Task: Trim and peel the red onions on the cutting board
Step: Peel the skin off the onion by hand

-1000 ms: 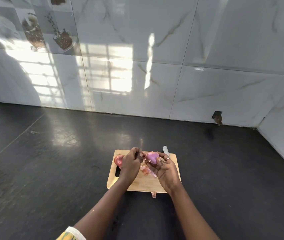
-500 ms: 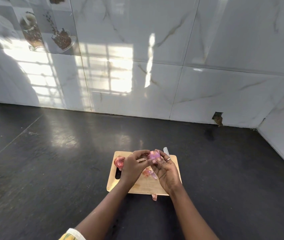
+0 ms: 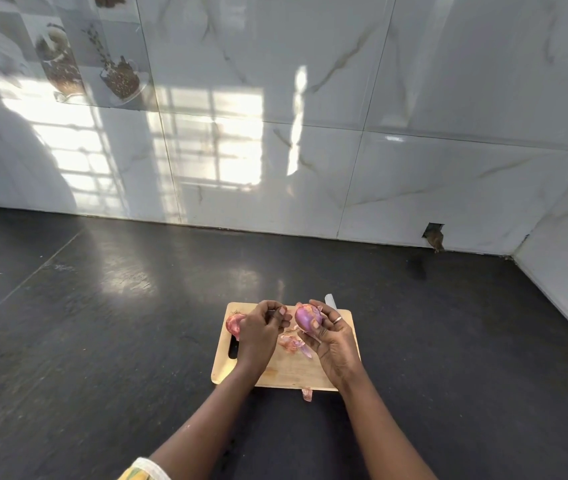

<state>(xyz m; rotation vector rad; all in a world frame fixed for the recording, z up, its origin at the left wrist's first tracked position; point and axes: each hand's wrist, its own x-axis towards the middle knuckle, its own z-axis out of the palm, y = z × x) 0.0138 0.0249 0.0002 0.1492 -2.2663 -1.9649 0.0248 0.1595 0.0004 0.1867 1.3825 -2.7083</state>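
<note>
Left hand (image 3: 261, 329) hovers with fingers curled; whether it pinches anything cannot be told. Just left of it, a second red onion (image 3: 234, 323) lies on the cutting board (image 3: 286, 374). Loose skins (image 3: 291, 342) lie between the hands. The right hand (image 3: 335, 344) grips a peeled onion (image 3: 306, 318), with a knife tip (image 3: 330, 301) beyond its fingers.

Daylight is bouncing off the glossy wall tiles (image 3: 448, 81) as a window-grid reflection, clipping to white. Dark countertop (image 3: 119, 306) is showing a softer sheen below it. A broad soft shadow is falling on the wall at left. Wide-angle lens is bowing tile joints near the edges. Mid-frame cutting board (image 3: 286, 374) is exposing fine, slightly soft.
</note>
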